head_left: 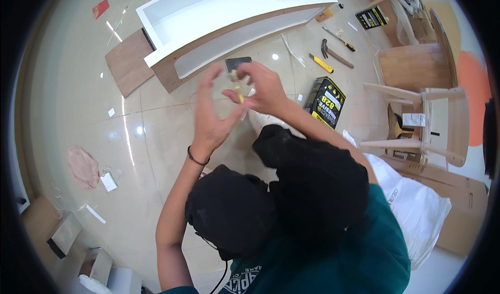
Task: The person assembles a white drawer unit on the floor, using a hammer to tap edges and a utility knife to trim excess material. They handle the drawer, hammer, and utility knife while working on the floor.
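Small yellow bits (241,98), blurred, seen by right hand (264,90), whether clamped cannot be told, left hand (210,118) held apart, fingers spread

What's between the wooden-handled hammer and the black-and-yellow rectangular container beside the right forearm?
A slim yellow utility knife lies between hammer and container, in the head view.

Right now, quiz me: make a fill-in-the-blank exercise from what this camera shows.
The hand with a dark band at its wrist is the ____ one.
Between the screwdriver and the yellow cutter lies the ____.
The crumpled, oval thing toward the picture's left edge is ____ in colour.

Missing words: left; hammer; pink.
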`<state>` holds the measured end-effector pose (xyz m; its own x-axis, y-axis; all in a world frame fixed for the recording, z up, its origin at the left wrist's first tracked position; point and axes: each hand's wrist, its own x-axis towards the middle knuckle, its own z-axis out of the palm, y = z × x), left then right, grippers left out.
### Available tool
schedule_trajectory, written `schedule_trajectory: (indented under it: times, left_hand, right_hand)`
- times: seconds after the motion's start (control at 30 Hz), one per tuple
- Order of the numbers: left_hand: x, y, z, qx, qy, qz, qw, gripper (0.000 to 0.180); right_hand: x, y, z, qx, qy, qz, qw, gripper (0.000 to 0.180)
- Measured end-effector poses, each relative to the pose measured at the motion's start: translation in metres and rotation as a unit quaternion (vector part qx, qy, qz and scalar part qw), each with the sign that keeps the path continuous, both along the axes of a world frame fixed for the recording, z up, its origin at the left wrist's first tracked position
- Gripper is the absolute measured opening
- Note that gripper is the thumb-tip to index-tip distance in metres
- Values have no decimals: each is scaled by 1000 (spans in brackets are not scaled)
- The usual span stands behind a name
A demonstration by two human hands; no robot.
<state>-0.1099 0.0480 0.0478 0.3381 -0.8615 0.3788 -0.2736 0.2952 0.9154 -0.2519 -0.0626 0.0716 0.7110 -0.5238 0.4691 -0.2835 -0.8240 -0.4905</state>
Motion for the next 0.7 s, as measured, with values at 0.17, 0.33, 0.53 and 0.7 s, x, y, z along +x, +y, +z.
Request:
schedule_trajectory:
  times: [0.17, 0.33, 0.53, 0.7]
  left_hand:
    - [5, -14, -21, 99, 198, 8, 975, 38]
    - [-4, 27, -81, 129, 319, 156, 926, 28]
    - [67, 133, -128, 418, -181, 197, 868, 26]
    - [106, 163, -135, 539, -368, 107, 751, 32]
  right_hand:
    - [40, -2, 30, 84, 138, 81, 984, 50]
    - [12, -45, -23, 449, 271, 277, 805, 54]
    - [-216, -147, -107, 90, 269, -433, 856, 56]
    - [-362, -172, -121, 249, 468, -499, 685, 88]
